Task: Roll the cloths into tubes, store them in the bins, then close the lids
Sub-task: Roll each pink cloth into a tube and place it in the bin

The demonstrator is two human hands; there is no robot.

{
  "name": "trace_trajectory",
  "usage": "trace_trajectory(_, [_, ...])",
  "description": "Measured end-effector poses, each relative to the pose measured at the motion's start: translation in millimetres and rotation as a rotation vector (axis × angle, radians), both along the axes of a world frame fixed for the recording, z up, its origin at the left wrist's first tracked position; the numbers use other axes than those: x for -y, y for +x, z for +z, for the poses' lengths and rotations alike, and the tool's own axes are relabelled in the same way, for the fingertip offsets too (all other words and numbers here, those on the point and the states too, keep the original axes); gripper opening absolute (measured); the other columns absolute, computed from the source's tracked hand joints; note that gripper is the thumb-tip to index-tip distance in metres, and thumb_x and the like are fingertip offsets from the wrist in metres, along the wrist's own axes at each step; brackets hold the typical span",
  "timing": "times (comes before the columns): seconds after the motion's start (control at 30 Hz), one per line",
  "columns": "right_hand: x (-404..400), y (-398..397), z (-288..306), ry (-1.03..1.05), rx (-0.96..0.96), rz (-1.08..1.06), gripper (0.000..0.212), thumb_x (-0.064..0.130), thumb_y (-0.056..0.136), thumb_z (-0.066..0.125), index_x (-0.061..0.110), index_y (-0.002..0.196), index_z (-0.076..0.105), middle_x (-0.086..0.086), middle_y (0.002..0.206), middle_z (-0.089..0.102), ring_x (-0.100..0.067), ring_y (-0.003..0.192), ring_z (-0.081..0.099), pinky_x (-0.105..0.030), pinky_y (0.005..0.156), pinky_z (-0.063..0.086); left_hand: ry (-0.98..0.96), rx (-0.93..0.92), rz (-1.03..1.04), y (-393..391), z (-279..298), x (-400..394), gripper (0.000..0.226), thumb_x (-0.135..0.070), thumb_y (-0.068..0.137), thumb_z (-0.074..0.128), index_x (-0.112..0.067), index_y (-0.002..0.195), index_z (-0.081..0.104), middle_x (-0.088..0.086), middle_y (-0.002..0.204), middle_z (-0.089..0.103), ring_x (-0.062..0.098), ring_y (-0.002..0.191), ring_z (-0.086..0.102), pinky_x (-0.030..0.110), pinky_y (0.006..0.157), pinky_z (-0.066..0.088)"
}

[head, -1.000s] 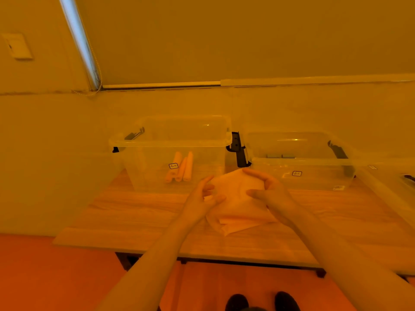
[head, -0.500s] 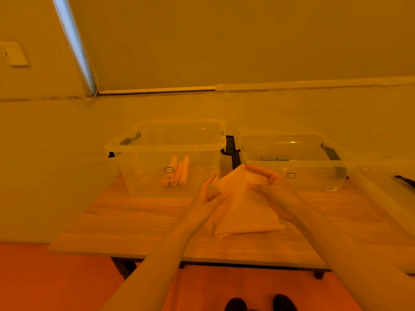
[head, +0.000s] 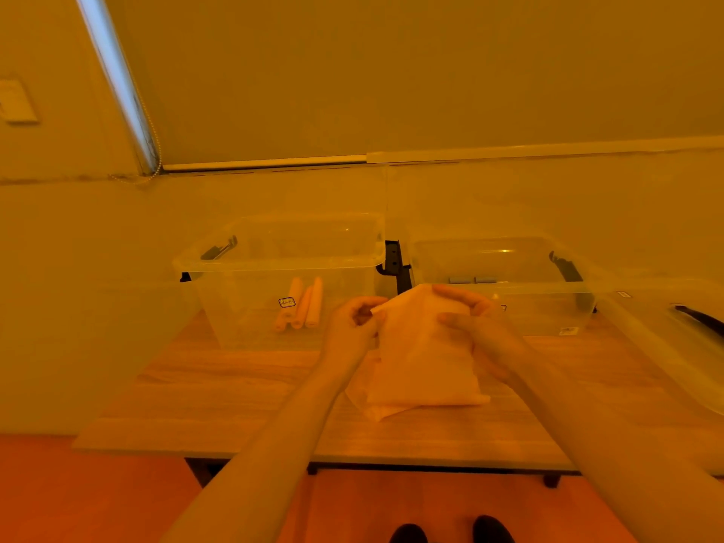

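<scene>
Here, cloth: a pale cloth point(head: 423, 354) is held up above the wooden table point(head: 235, 397), its lower edge hanging down to the tabletop or just over it; which, I cannot tell.
Left hand: the left hand point(head: 352, 327) has its fingers curled in, pinching the cloth's upper left corner.
Right hand: the right hand point(head: 478, 327) grips the cloth's upper right part, fingers bent over the top edge and thumb pressed on the near face.
Left bin: a clear plastic bin point(head: 219, 307) stands open on the far side of the table, with a small label on its front wall.
Rolled cloths: three rolled tubes point(head: 303, 305) lie side by side inside the left bin, touching one another.
Right bin: a second clear bin point(head: 548, 307) stands just beside the first, also open; two small grey things lie at its back, too small to make out.
Latches: black latches point(head: 393, 260) show between the two bins.
Far right: part of another clear plastic piece point(head: 666, 346) lies at the table's right edge; whether bin or lid, I cannot tell.
Below: two dark shoes point(head: 450, 531) on an orange floor.
</scene>
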State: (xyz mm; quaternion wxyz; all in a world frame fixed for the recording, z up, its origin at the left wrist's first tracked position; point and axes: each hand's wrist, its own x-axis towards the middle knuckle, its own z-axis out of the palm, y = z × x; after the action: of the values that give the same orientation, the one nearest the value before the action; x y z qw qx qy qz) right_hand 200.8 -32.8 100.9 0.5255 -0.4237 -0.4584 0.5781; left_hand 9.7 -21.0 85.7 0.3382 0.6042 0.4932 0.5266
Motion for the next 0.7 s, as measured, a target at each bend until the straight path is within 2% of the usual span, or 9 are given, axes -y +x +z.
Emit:
trace_trajectory(0.1, [0.2, 3.5, 2.5, 0.015, 0.036, -0.007, 0.042, 0.000, 0.087, 0.061, 0.034, 0.111, 0.064, -0.004, 0.123, 0.052, -0.030, 0.103, 0.059, -0.038, 0.069, 0.057, 0.024, -0.041, 0.041, 1.9, -1.9, -1.0, 0.020, -0.015, 0.091, 0.062, -0.034, 0.091, 0.061, -0.004, 0.098, 0.065, 0.018, 0.096, 0.063, 0.037, 0.084, 0.055])
trace_trajectory(0.27, [2.1, 8.3, -0.6, 0.031, 0.041, 0.009, 0.041, 0.000, 0.087, 0.061, 0.033, 0.111, 0.066, -0.005, 0.125, 0.052, -0.031, 0.103, 0.060, -0.038, 0.071, 0.057, 0.034, -0.118, 0.112, 1.6, -9.8, -0.3, 0.012, -0.017, 0.093, 0.059, -0.023, 0.101, 0.066, -0.005, 0.098, 0.065, 0.014, 0.092, 0.061, 0.028, 0.080, 0.053])
trace_trajectory(0.37, [3.2, 9.5, -2.4, 0.031, 0.039, 0.020, 0.041, -0.001, 0.087, 0.060, 0.033, 0.110, 0.066, -0.005, 0.123, 0.054, -0.030, 0.103, 0.060, -0.037, 0.071, 0.057, 0.049, -0.172, 0.110, -1.9, -12.4, 0.1, 0.014, -0.019, 0.092, 0.060, -0.020, 0.104, 0.067, -0.003, 0.103, 0.066, 0.006, 0.090, 0.057, 0.017, 0.076, 0.047])
trace_trajectory(0.47, [1.9, 11.0, -1.7, 0.013, 0.021, 0.020, 0.040, -0.003, 0.087, 0.059, 0.030, 0.109, 0.066, -0.006, 0.121, 0.056, -0.030, 0.104, 0.061, -0.038, 0.072, 0.057, 0.064, -0.200, 0.101, -5.7, -5.7, 2.2, 0.016, -0.020, 0.093, 0.059, -0.020, 0.107, 0.066, -0.010, 0.101, 0.062, -0.001, 0.084, 0.053, 0.013, 0.070, 0.044])
trace_trajectory(0.53, [0.2, 12.0, 0.4, 0.021, 0.025, 0.017, 0.039, -0.003, 0.088, 0.058, 0.029, 0.109, 0.066, -0.006, 0.120, 0.059, -0.029, 0.104, 0.062, -0.038, 0.074, 0.057, 0.048, -0.149, 0.105, -8.2, 4.4, 4.3, 0.016, -0.019, 0.093, 0.058, -0.019, 0.108, 0.065, -0.020, 0.095, 0.055, -0.001, 0.073, 0.055, 0.013, 0.061, 0.047])
trace_trajectory(0.57, [-0.6, 12.5, 2.7, 0.029, 0.029, 0.013, 0.038, -0.002, 0.088, 0.059, 0.028, 0.109, 0.066, -0.006, 0.119, 0.061, -0.027, 0.102, 0.064, -0.037, 0.074, 0.058, 0.030, -0.102, 0.097, -9.7, 10.0, 4.4, 0.015, -0.019, 0.094, 0.058, -0.020, 0.107, 0.064, -0.020, 0.095, 0.054, 0.000, 0.066, 0.057, 0.013, 0.055, 0.047])
trace_trajectory(0.63, [-2.1, 12.3, 9.7, 0.052, 0.035, 0.004, 0.036, -0.002, 0.088, 0.058, 0.027, 0.108, 0.065, -0.004, 0.115, 0.063, -0.023, 0.098, 0.066, -0.035, 0.072, 0.059, -0.008, -0.019, 0.061, -12.3, 21.2, 3.7, 0.014, -0.018, 0.095, 0.055, -0.020, 0.107, 0.061, -0.008, 0.098, 0.062, 0.002, 0.056, 0.063, 0.013, 0.048, 0.047])
trace_trajectory(0.7, [-4.4, 11.2, 18.7, 0.080, 0.030, -0.004, 0.034, -0.002, 0.089, 0.058, 0.025, 0.108, 0.066, -0.006, 0.116, 0.065, -0.024, 0.099, 0.067, -0.034, 0.072, 0.059, -0.043, 0.053, 0.027, -13.4, 33.2, 3.2, 0.015, -0.016, 0.096, 0.053, -0.017, 0.108, 0.061, -0.002, 0.096, 0.065, 0.006, 0.058, 0.067, 0.018, 0.052, 0.054])
